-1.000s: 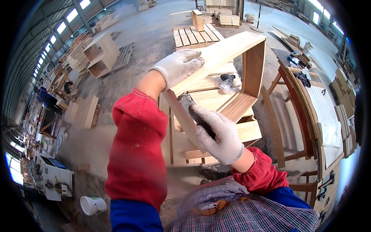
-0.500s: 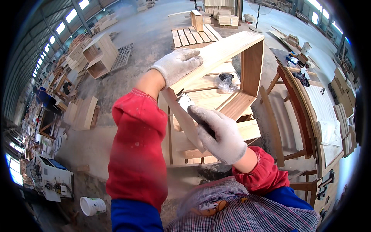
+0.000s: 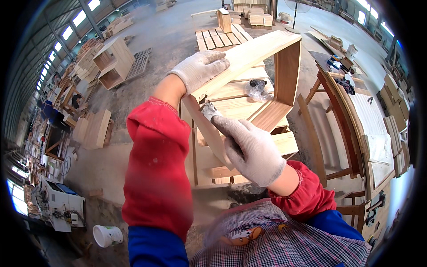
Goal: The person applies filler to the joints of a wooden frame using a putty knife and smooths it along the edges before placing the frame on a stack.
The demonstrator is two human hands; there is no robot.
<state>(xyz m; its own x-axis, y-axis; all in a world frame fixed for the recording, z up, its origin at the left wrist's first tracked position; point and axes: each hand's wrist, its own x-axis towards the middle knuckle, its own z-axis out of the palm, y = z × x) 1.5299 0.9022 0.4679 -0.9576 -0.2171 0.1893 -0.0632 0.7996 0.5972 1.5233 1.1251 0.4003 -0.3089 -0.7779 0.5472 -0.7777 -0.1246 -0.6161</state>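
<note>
A pale wooden box frame [image 3: 255,55], open through the middle, stands in front of me over a slatted wooden pallet [image 3: 227,110]. My left hand [image 3: 199,70], in a whitish knit glove, grips the near left end of its top board, fingers laid over the wood. My right hand [image 3: 255,153], gloved too with grey-stained fingers, is closed round a putty knife [image 3: 209,111]; its handle is mostly hidden. White filler is smeared on the blade, which is at the inside of the frame's left corner, beside a small dark gap. Inside the frame outline, a clear plastic bag [image 3: 258,91] with something dark lies on the slats.
A workbench [image 3: 356,129] with tools and cloth runs along the right. Another slatted pallet [image 3: 218,39] stands ahead. Wooden boxes [image 3: 113,62] and stacked boards [image 3: 93,129] are on the left, with a white bucket [image 3: 106,236] and a machine [image 3: 64,204] lower down.
The putty knife and my right hand have shifted slightly left and up along the frame's corner. My left hand keeps its place on the board. The whole view has moved slightly.
</note>
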